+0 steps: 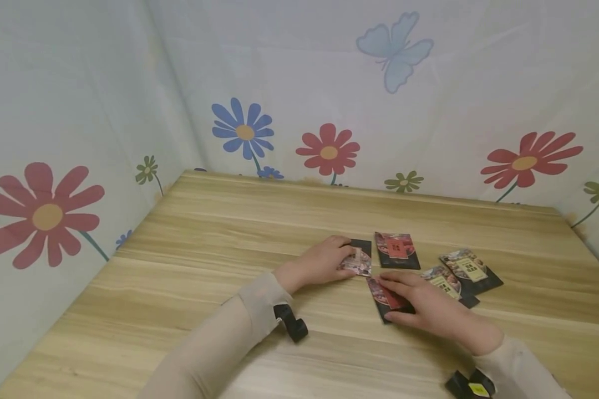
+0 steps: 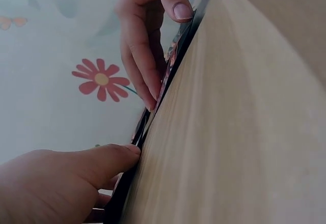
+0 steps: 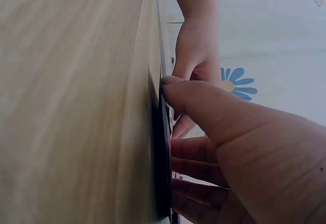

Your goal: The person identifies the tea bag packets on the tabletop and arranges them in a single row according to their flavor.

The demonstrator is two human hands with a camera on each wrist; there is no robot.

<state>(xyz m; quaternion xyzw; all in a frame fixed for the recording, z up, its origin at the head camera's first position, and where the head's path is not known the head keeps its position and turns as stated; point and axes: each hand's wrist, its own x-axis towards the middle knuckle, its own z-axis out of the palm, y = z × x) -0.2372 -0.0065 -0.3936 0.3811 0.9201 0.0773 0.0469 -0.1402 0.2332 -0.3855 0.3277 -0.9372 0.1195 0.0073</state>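
"Labels (image 1: 471, 270) legible?"
"Too small. Five packets (image 1: 397, 252) on the surface (image 1: 219, 221): two red-labelled, two yellow, one pale."
"Hands?"
"Left hand (image 1: 324, 259) spread across the pale packet (image 1: 360, 260), right hand (image 1: 429, 303) across a red-labelled packet (image 1: 386, 296)."

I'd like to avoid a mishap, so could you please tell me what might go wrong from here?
The pink-toned packet held by the left hand and the front red-label packet held by the right hand have corners close together, so they might bump or overlap. The right hand also lies close to the front yellow-label packet and could nudge it.
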